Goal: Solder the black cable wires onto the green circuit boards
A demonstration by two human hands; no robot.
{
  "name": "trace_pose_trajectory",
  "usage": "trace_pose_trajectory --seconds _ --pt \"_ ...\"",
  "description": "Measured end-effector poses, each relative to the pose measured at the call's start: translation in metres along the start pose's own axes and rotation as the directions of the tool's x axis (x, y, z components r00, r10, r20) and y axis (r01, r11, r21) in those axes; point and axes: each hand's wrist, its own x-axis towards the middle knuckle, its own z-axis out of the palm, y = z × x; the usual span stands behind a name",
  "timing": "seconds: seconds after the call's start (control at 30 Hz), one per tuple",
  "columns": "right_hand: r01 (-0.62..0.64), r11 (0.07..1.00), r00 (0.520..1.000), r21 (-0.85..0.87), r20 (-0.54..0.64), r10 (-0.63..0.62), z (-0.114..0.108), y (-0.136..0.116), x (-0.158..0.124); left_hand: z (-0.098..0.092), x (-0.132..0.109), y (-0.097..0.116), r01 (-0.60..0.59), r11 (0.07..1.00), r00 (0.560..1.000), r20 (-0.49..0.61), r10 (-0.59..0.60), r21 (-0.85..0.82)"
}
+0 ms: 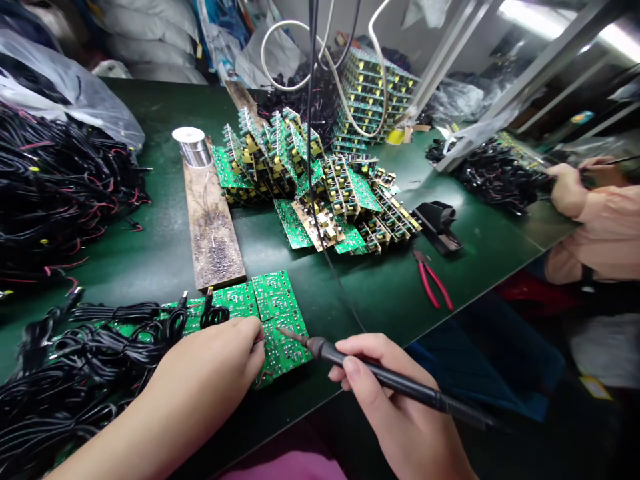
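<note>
Circuit board panel (286, 352) lies by the worktop's (500, 257) front edge, left of the right hand (400, 407), whose grip clasps a soldering iron (385, 375). Iron slants up-left, tip at the panel, contact unclear. Left hand (225, 353) is nearer, grip pinched on an apparent wire (259, 338), mostly hidden. Panel: green, flat, densely dotted.

The boards (275, 293) are showing bright green, speckled with pale dots. The cables (65, 180) are gleaming black, streaked with red. The iron (415, 392) is showing black, the pliers (428, 285) red-handled, the spool (197, 157) silver.
</note>
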Motion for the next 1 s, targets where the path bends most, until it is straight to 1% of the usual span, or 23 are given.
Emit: trace_pose_trajectory --seconds 0.17,0.27,0.4,0.47,0.5,0.57,0.63,0.7,0.8,0.9,1.0 --pt "0.061 0.998 0.988 -0.021 -0.142 -0.063 0.008 0.004 -0.001 0.002 0.0 -0.001 0.0 1.0 1.0 0.007 0.0 0.017" --pt "0.101 0.994 0.979 -0.039 -0.176 -0.107 0.016 0.007 0.001 0.004 0.002 0.001 -0.002 1.0 1.0 -0.002 0.002 0.02" --pt "0.137 0.991 0.979 -0.011 -0.149 -0.137 0.028 0.013 0.006 0.002 0.0 0.001 -0.027 1.0 1.0 -0.003 0.027 -0.014" --pt "0.141 0.99 0.981 0.006 -0.133 -0.139 0.035 0.016 0.012 -0.005 -0.005 -0.002 -0.082 0.996 0.996 0.015 0.083 -0.026" --pt "0.144 0.989 0.983 0.015 -0.116 -0.142 0.039 0.017 0.016 -0.01 -0.007 -0.005 -0.124 0.992 0.992 0.002 0.124 -0.011" --pt "0.158 0.987 0.985 0.042 -0.072 -0.155 0.048 0.018 0.025 -0.022 -0.01 -0.011 -0.196 0.978 0.977 -0.073 0.202 0.076" --pt "0.175 0.982 0.984 0.066 -0.038 -0.173 0.055 0.018 0.033 -0.033 -0.008 -0.016 -0.237 0.954 0.953 -0.149 0.265 0.184" --pt "0.185 0.98 0.982 0.076 -0.038 -0.183 0.061 0.018 0.04 -0.039 -0.002 -0.02 -0.261 0.937 0.936 -0.178 0.304 0.23" --pt "0.19 0.979 0.981 0.079 -0.056 -0.186 0.068 0.02 0.048 -0.033 0.011 -0.025 -0.289 0.943 0.931 -0.182 0.317 0.167" --pt "0.198 0.978 0.979 0.073 -0.054 -0.194 0.072 0.022 0.052 -0.021 0.02 -0.031 -0.26 0.964 0.943 -0.2 0.267 0.061" --pt "0.183 0.981 0.983 0.062 -0.043 -0.18 0.071 0.022 0.052 -0.017 0.024 -0.035 -0.217 0.976 0.956 -0.21 0.207 -0.027"
